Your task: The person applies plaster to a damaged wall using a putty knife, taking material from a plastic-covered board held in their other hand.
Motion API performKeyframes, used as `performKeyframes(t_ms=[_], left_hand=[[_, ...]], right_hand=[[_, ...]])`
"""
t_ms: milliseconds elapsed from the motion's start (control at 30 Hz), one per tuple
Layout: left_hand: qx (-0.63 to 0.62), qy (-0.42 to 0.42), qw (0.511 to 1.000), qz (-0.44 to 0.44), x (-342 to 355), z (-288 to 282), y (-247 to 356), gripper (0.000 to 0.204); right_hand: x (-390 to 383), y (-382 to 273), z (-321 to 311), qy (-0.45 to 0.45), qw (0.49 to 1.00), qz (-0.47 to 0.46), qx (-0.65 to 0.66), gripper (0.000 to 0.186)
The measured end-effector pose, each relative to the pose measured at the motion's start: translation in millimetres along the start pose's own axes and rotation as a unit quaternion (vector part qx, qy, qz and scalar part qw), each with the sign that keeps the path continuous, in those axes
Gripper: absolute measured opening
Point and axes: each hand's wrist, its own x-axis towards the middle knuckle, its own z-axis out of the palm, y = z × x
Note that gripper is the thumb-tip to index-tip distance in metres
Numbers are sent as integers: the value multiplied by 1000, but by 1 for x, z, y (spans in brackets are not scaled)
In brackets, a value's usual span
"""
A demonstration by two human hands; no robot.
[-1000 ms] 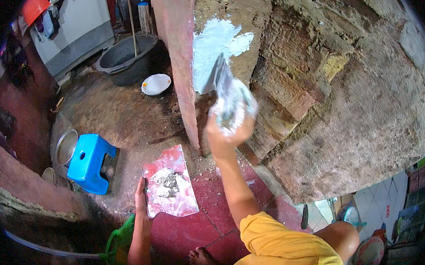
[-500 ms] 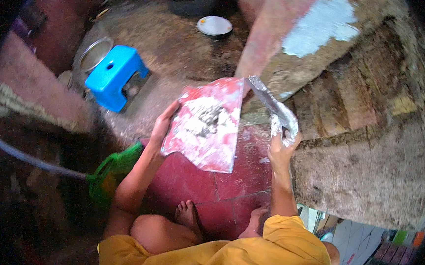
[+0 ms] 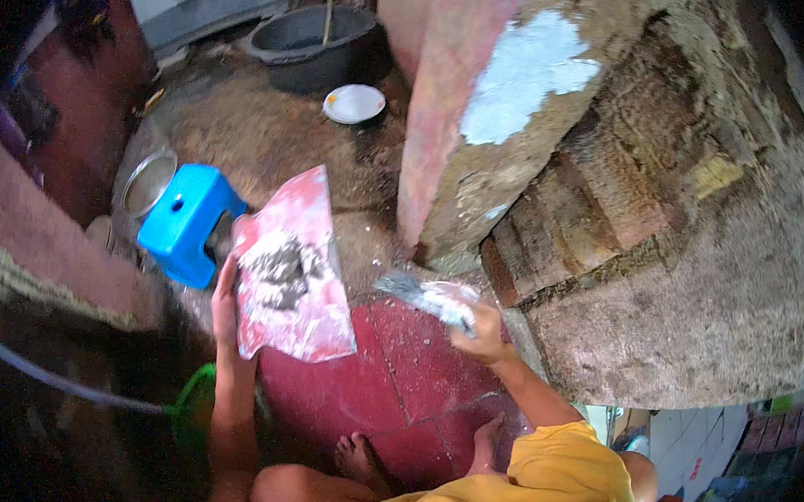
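My left hand grips the left edge of a pink-red board with uneven edges. White smears cover the board, and a lump of grey-white paste lies on its middle. To the right of the board, my right hand is closed round the handle of a plastering trowel. Its metal blade is coated with white and grey residue and points left toward the board, apart from it. A white patch covers part of the rough wall corner ahead.
A blue plastic stool stands left of the board, beside a round metal-rimmed lid or tray. Farther off are a white plate and a black tub with a stick in it. Exposed bricks show at right; red tiles lie below.
The trowel has swung down and left, its blade turning nearly level. The board has shifted left and tilted in my left hand. My view has turned somewhat, showing more of the tub.
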Motion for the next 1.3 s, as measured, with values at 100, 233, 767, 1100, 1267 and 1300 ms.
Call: performKeyframes(t_ms=[100,233,767,1100,1267,1300], left_hand=[[99,44,992,69,2,-14,4,35],[54,-4,999,5,5,-2,-5,35],[82,28,996,-3,4,-4,-13,35],[100,5,995,-8,9,-20,-12,36],[70,-6,997,-37,12,-22,-15,37],[94,9,995,-24,13,-25,-15,38]], right_hand=[[13,25,-29,176,976,110,69,23],[66,20,-91,451,880,150,23,57],[154,-3,-93,522,741,-78,-414,31],[166,25,-70,515,749,-151,-390,43],[166,41,-77,478,767,-155,-398,38],[167,44,-78,481,772,-162,-382,38]])
